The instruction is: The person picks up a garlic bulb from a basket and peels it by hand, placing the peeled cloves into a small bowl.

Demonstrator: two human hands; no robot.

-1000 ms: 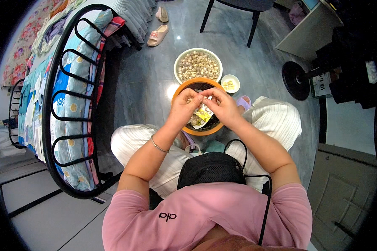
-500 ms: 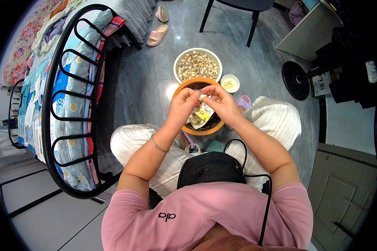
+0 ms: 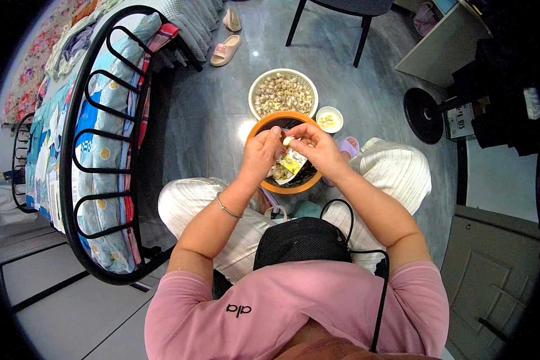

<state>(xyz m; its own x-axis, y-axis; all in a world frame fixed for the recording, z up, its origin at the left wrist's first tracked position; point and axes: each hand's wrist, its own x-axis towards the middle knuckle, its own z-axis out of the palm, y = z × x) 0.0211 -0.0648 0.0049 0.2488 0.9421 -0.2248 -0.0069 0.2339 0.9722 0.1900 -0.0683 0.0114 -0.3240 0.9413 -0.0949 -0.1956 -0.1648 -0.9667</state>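
Both of my hands are held over an orange-rimmed bin point(image 3: 258, 183), which has a dark liner and scraps with a yellow-and-white wrapper point(image 3: 293, 163) inside. Between the thumb and fingers of my right hand point(image 3: 318, 149) is a small pale peeled clove point(image 3: 287, 141), apparently garlic. My left hand point(image 3: 261, 155) is closed just beside it, thumb upright; what its fingertips pinch, if anything, is too small to make out. Beyond the bin stands a white basin point(image 3: 252, 99) full of brownish unpeeled cloves point(image 3: 284, 93). A small white bowl point(image 3: 338, 123) to its right holds several pale yellow pieces point(image 3: 327, 121).
A black metal bed frame point(image 3: 72, 180) with bedding runs along the left. Beige slippers point(image 3: 226, 50) lie on the grey floor point(image 3: 198, 114), and a dark chair point(image 3: 357, 7) is at the far side. On the right is a round black stand base point(image 3: 423, 115).
My hands have drawn slightly apart at the fingertips. The left thumb has lifted, and the pale clove now shows more plainly in my right fingers.
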